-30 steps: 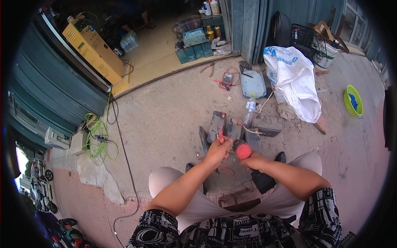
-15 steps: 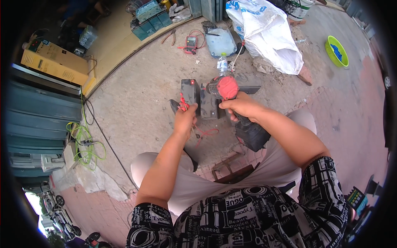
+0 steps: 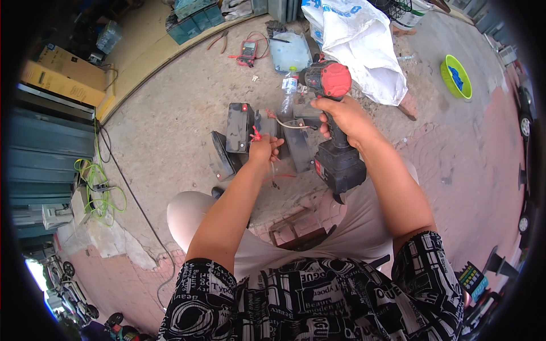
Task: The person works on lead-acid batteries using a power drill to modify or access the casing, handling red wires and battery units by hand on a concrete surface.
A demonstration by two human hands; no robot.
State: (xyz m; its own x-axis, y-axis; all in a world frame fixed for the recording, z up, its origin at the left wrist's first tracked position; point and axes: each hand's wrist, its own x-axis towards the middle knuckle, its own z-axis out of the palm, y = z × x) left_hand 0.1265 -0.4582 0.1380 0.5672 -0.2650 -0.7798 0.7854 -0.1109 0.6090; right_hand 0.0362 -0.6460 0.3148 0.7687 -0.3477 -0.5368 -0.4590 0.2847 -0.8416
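My right hand (image 3: 345,120) is wrapped round the handle of a red and black cordless drill (image 3: 336,79), held up above the ground. Its chunky black battery pack (image 3: 341,167) hangs below my fist. Several dusty dark grey block batteries (image 3: 239,128) stand close together in front of me. Among them my left hand (image 3: 265,149) pinches a red clip-like lead end (image 3: 256,135), its other fingers partly stretched. Thin red wire (image 3: 284,176) trails below that hand. A pale cable (image 3: 291,124) with a red end lies across the batteries. The drill's far end partly hides what lies beyond.
Past the batteries stand a clear bottle (image 3: 289,85), a pale blue plastic container (image 3: 289,55), a red multimeter (image 3: 247,53) and pliers (image 3: 218,41). A white sack (image 3: 364,57) lies at far right, near a green basin (image 3: 447,74). Left are a black cable (image 3: 136,195) and green cord (image 3: 108,199).
My right hand has lifted the drill away from the batteries, rightward and farther out. My left hand has shifted right across the batteries. The pale cable shows now. The whole view has shifted slightly.
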